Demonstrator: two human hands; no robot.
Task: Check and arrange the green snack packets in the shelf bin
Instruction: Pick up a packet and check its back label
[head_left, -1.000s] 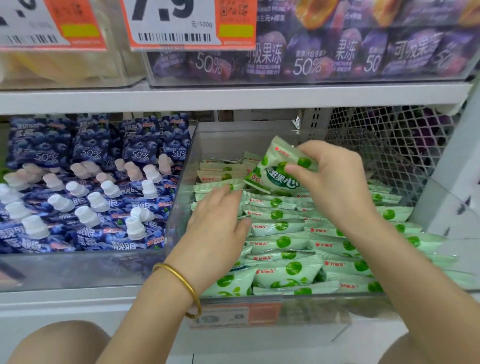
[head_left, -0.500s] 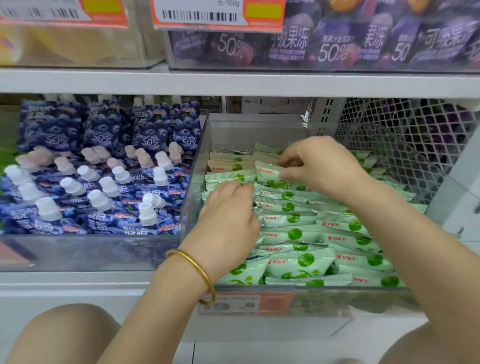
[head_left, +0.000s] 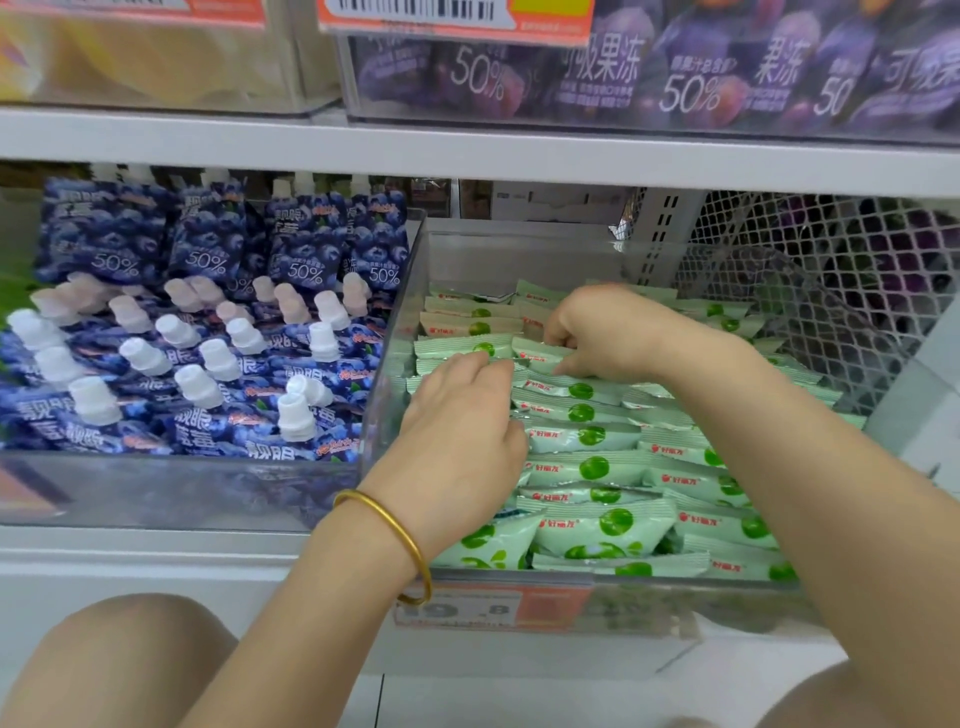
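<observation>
Rows of pale green snack packets (head_left: 592, 467) stand on edge in a clear plastic bin (head_left: 402, 312) on the middle shelf. My right hand (head_left: 602, 332) reaches into the back half of the bin, its curled fingers pinching the top edge of one green packet (head_left: 537, 353) that sits in the row. My left hand (head_left: 462, 431), with a gold bangle on its wrist, rests on the packets at the left side of the bin; the fingers point toward the back and the thumb touches a packet. Both forearms hide part of the rows.
A second clear bin on the left holds blue spouted pouches (head_left: 208, 364). White mesh (head_left: 841, 270) closes the bin's right side. The shelf above (head_left: 467, 150) carries purple pouches (head_left: 685, 67). An orange price tag (head_left: 493, 608) hangs on the bin's front. My knees show below.
My right hand has lowered the packet it held in the air into the back rows and still pinches it. My left hand stays on the rows at the left.
</observation>
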